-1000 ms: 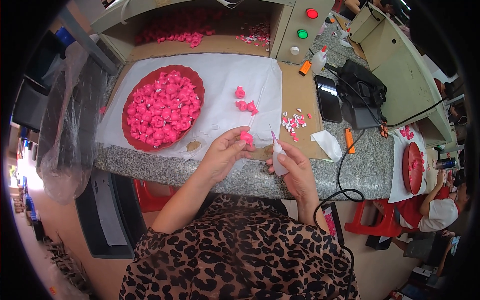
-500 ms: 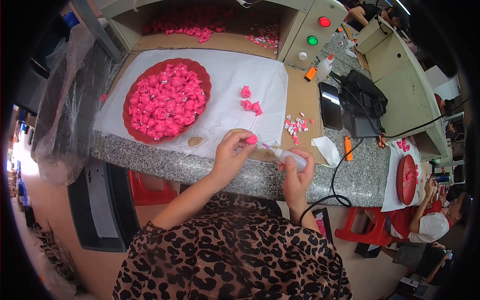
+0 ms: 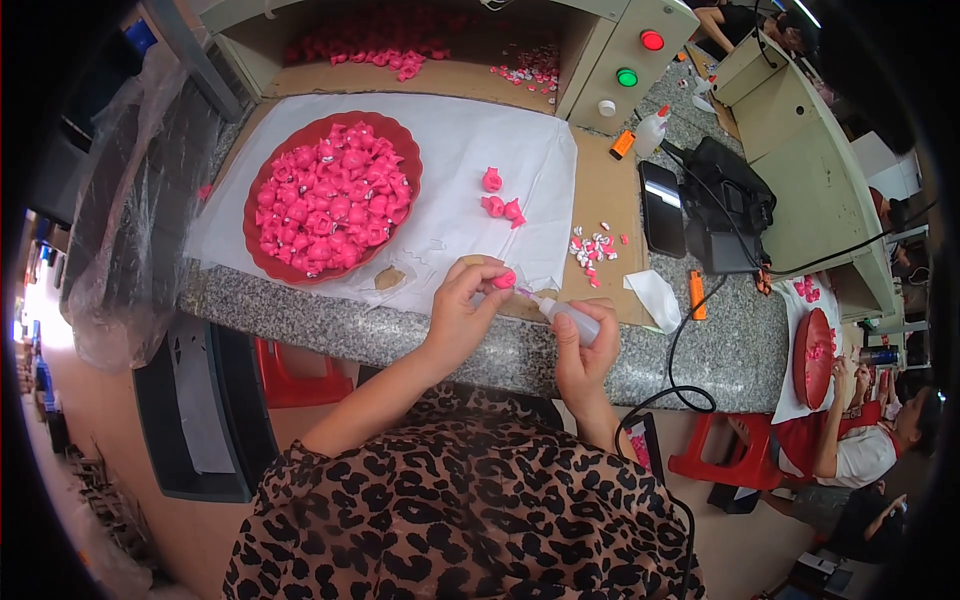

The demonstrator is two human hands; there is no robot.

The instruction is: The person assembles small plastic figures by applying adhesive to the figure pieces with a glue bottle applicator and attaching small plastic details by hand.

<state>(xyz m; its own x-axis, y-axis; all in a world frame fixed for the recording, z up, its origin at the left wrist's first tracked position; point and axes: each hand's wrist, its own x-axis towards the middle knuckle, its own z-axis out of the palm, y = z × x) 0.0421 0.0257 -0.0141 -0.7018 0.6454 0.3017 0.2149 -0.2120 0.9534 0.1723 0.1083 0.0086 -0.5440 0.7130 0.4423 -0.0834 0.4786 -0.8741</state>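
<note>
Between its fingertips my left hand [image 3: 466, 300] pinches a small pink figure [image 3: 504, 280], held over the table's near edge. My right hand [image 3: 588, 350] is wrapped round a small translucent squeeze bottle [image 3: 572, 318], tilted so its thin nozzle points left and reaches close to the figure. Whether the tip touches it is too small to tell. Beyond my hands, a loose pink figure [image 3: 491, 180] and two more [image 3: 503, 208] lie on white paper [image 3: 450, 140]. Right of them is a scatter of tiny pink-and-white pieces [image 3: 594, 248]. A red scalloped tray [image 3: 252, 222] at the left is heaped with pink figures.
A beige box-like cabinet [image 3: 590, 75] with lamps stands at the back, more pink pieces inside. On the right are a phone [image 3: 661, 210], a black bag [image 3: 725, 185], an orange lighter [image 3: 697, 295], a white bottle [image 3: 651, 132] and a looping black cable [image 3: 672, 350]. A co-worker [image 3: 865, 450] sits far right.
My right hand has moved slightly left, bringing the bottle's nozzle nearer the pink figure. My left hand holds nearly the same place.
</note>
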